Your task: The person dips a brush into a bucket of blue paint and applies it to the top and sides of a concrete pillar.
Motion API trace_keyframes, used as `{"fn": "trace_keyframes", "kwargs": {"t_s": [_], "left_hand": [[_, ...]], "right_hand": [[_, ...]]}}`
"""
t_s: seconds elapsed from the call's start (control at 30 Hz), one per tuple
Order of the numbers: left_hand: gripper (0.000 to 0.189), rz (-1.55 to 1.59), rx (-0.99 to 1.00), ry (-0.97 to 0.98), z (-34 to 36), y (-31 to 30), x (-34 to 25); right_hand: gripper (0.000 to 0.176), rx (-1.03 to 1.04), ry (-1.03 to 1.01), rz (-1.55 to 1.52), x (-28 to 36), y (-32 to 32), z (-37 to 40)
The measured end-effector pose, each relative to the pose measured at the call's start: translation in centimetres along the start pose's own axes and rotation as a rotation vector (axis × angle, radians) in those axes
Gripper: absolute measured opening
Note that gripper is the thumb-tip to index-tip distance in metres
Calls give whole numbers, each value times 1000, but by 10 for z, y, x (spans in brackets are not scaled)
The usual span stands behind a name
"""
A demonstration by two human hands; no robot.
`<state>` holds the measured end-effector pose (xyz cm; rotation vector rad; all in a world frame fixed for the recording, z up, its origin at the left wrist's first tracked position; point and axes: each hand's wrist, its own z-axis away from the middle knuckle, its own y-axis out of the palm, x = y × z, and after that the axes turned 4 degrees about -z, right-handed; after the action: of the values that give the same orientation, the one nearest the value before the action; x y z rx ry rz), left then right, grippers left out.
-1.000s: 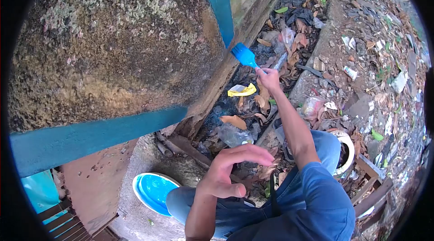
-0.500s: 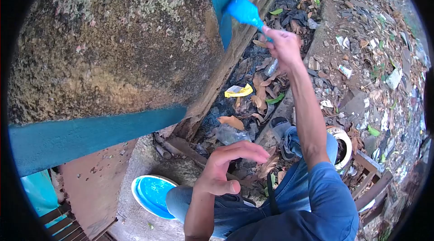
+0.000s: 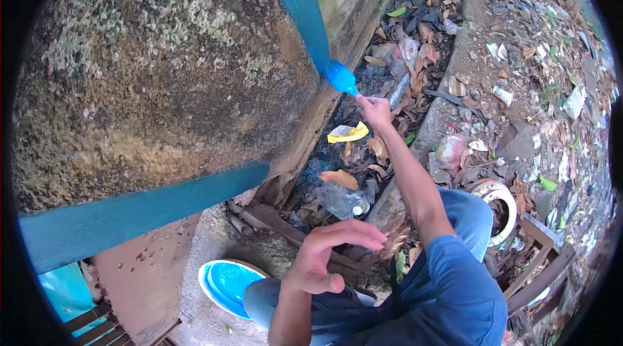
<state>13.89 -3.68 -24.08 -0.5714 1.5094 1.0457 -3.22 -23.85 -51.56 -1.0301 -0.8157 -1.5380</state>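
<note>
Right hand (image 3: 375,111): closed on the handle of a blue brush (image 3: 341,77), arm extended; the fingers are clamped together on the grip.
Brush: located at the lower end of the upright blue strip (image 3: 300,5), bristles apparently touching it. The bristles carry blue colour.
Step in hand: judged to be coating work at the strip's lower end, where the strip narrows between the rough stone face (image 3: 162,80) and the weathered ledge (image 3: 363,2).
Left hand (image 3: 318,256): raised above the lap, fingers curved, thumb apart from them; it grips nothing and touches neither brush nor tray.
Tray (image 3: 202,283): shallow, pale-rimmed, holding blue paint (image 3: 235,280); it rests on the concrete (image 3: 209,236), its right edge partly hidden by the left knee (image 3: 261,300).
Lower strip (image 3: 143,210): blue, running along the bottom edge of the stone face; its right end stops near the ledge.
Gutter: beside the ledge lie a yellow wrapper (image 3: 348,132), dry leaves and clear plastic (image 3: 337,199).
Right side: a pale ring (image 3: 510,207) lies next to the right knee (image 3: 472,216).
Next move: any further stroke is judged to call for light, steady pressure along the strip's edge, bristles clear of bare stone. Remaining paint load on the bristles cannot be determined.
</note>
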Motion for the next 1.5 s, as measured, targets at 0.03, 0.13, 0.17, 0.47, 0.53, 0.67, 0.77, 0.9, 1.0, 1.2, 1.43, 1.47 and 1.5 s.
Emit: {"fn": "trace_keyframes", "kwargs": {"t_s": [0.03,0.13,0.17,0.47,0.53,0.67,0.77,0.9,1.0,1.2,1.43,1.47,1.5], "left_hand": [[77,1,-3,-2,0,-2,0],[77,1,-21,8,2,-3,-1],[77,2,-18,9,2,-4,-1],[78,-21,-8,37,14,-11,-5],[78,-20,-12,56,18,-12,-4],[78,-11,8,70,19,-12,-4],[78,6,8,54,19,-9,-5],[78,10,18,49,16,-7,-4],[78,2,12,35,16,-7,-3],[79,-8,5,2,18,-8,-2],[80,-8,-7,13,24,-13,-1],[80,-6,-6,16,25,-12,-2],[80,-8,-12,15,26,-11,-2]], "right_hand": [[30,-33,45,33,0,-1,0],[30,-79,89,106,-6,-4,-13],[31,-82,61,209,-10,-5,-20],[32,7,-36,342,102,-2,-9],[30,56,-25,235,127,-9,6],[26,84,-72,-169,185,-22,42],[26,92,-156,-316,202,-24,55],[27,79,-151,-249,163,-15,40],[31,-4,-155,0,86,-4,5],[33,-210,-151,424,-5,-10,-16],[32,-151,-173,508,82,-3,-13],[33,-159,-229,507,105,-1,-8],[32,-144,-202,397,125,-2,-3]]}}
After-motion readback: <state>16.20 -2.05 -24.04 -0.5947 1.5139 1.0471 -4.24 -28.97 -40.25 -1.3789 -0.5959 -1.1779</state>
